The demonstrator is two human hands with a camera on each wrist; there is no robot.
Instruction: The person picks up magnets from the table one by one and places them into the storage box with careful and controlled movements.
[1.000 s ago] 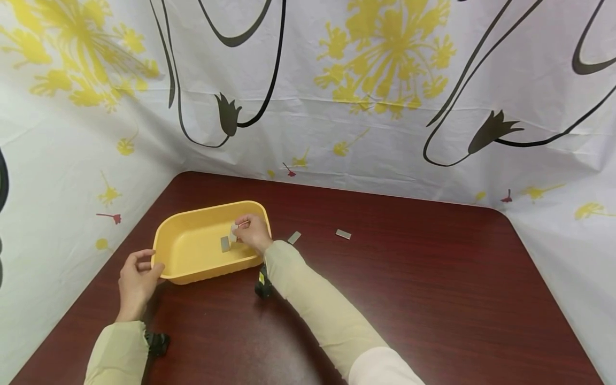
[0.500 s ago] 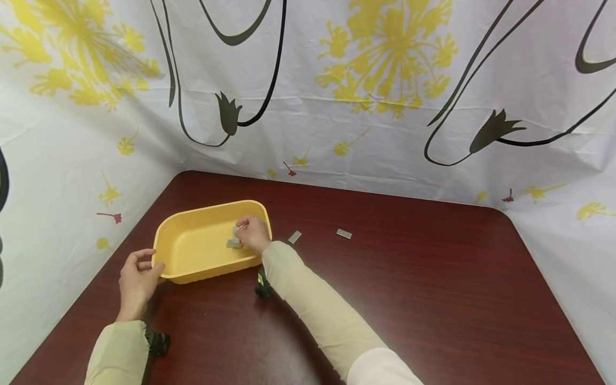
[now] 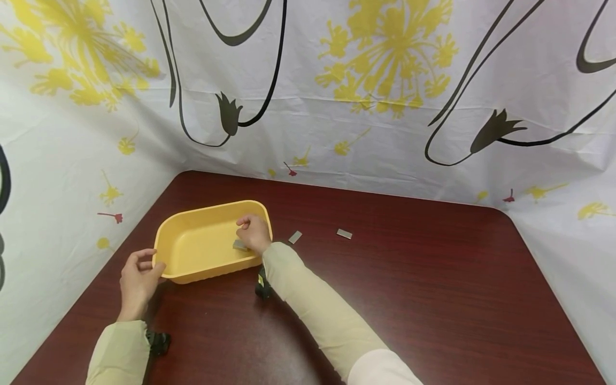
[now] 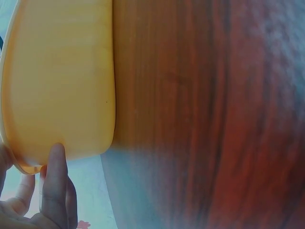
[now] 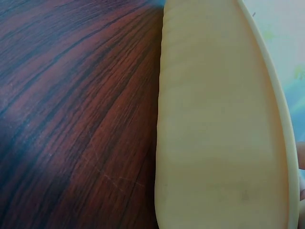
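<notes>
Right now, a small grey rectangular block lies inside the yellow plastic tub, toward the right end of its floor and close to the near wall. It shows just below the right hand, which partly covers that spot, so whether more blocks lie beneath is hidden. The right hand reaches over the near rim into the tub with its fingers curled; whether they pinch anything, I cannot tell. In the right wrist view, the tub's outer wall fills the middle and only a sliver of fingers shows past the rim.

The left hand grips the tub at its left end, thumb at the near corner and fingers bent at the rim. The left wrist view shows a fingertip against the outer wall.

Outside the tub, 2 more small grey pieces lie on the dark reddish-brown table: the slanted piece just right of the tub, and the farther piece well apart from it. Pale sleeves cover the arms, and a black device sits at the left wrist. Behind the table hangs white fabric with yellow, red and dark flower prints.
</notes>
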